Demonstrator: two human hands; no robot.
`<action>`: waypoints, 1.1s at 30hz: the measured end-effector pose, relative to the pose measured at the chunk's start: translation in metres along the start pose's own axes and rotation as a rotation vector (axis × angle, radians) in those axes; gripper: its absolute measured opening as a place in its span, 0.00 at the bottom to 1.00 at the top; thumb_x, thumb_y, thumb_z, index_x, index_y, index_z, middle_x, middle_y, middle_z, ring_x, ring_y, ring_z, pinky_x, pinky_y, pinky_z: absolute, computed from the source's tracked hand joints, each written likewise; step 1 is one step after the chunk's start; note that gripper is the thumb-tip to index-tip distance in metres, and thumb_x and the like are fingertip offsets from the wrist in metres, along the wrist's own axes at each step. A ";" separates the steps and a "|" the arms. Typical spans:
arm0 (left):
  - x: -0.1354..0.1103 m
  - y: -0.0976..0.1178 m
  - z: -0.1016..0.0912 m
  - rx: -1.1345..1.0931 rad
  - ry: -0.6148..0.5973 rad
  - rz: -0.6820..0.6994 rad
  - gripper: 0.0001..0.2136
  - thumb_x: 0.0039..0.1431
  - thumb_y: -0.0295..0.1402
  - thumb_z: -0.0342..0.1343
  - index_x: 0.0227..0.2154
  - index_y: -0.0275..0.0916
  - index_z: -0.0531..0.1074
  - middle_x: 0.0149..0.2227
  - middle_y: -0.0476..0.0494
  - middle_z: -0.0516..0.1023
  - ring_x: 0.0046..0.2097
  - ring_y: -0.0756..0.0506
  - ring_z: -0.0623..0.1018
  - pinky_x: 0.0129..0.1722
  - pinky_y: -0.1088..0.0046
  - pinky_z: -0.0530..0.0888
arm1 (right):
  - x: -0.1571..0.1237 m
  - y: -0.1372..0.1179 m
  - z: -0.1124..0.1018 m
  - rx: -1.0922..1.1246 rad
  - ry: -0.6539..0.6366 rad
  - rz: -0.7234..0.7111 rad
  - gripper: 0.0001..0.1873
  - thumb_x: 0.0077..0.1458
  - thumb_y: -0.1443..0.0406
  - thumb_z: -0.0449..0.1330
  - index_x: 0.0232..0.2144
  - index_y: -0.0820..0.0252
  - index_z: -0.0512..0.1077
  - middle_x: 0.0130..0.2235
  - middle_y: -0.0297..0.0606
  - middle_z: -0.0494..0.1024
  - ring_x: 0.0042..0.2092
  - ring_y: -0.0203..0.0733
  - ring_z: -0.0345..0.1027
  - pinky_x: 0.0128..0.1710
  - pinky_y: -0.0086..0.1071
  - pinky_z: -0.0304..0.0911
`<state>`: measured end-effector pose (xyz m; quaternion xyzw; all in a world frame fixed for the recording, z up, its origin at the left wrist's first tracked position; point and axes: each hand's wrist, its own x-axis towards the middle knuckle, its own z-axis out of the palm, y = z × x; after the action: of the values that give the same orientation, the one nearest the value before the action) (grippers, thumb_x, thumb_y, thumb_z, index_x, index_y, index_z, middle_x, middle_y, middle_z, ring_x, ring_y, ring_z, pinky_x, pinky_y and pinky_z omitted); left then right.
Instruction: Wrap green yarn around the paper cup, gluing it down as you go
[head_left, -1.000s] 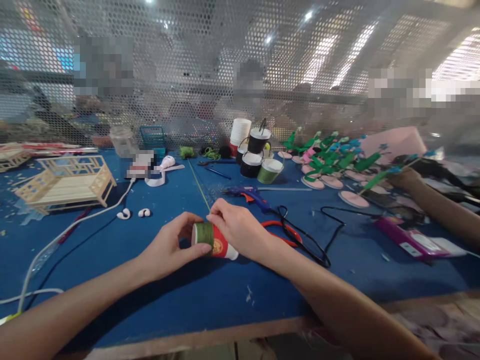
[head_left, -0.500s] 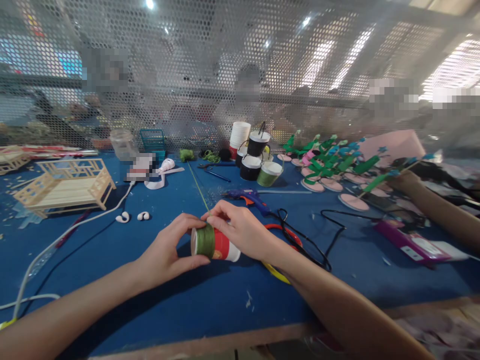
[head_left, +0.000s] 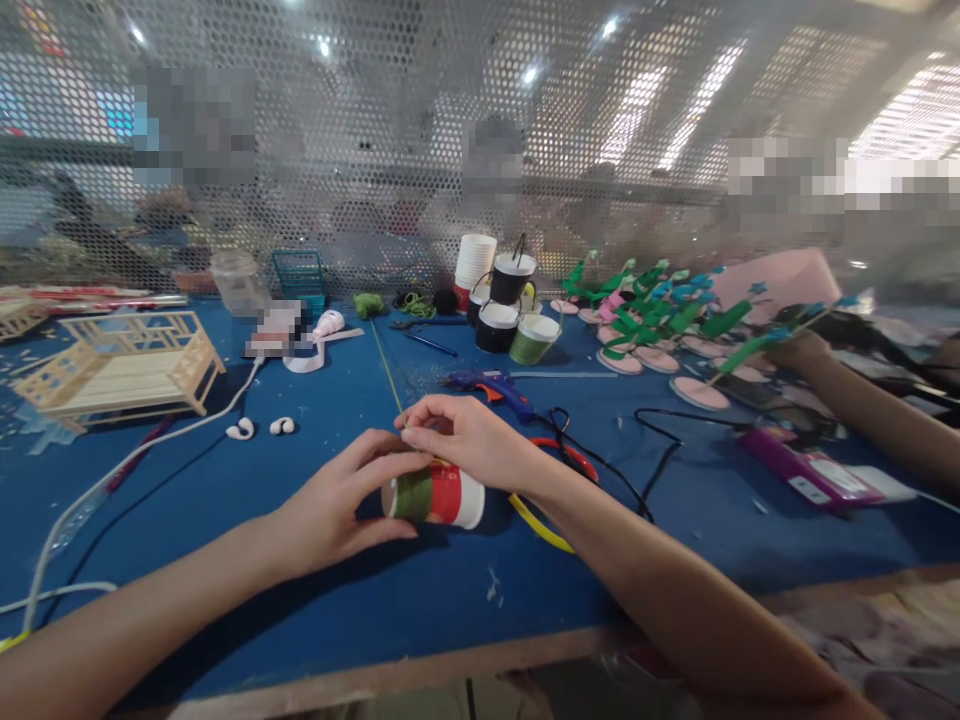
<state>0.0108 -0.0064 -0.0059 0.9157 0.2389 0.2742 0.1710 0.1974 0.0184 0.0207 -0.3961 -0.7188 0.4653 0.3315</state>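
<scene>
Left hand (head_left: 330,520) gripped the paper cup (head_left: 448,492), half wound in green cord (head_left: 413,495), half bare; right hand (head_left: 469,440) pinched the cord.

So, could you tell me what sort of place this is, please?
Most likely a shared craft workshop: the blue table carries a glue gun, a miniature stick-built bench and paper-cup buckets, and the left hand holds a paper cup wrapped in green cord.
</scene>
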 end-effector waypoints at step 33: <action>0.001 -0.011 -0.005 -0.100 0.134 -0.118 0.17 0.55 0.38 0.55 0.46 0.40 0.62 0.44 0.40 0.67 0.46 0.43 0.70 0.44 0.65 0.71 | -0.001 0.010 -0.093 -0.746 0.510 0.199 0.08 0.50 0.64 0.54 0.23 0.61 0.68 0.27 0.39 0.74 0.34 0.43 0.69 0.35 0.34 0.60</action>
<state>0.0046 0.0041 -0.0065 0.8700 0.2894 0.3357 0.2159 0.2797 0.0578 0.0432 -0.6572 -0.6911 0.0921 0.2864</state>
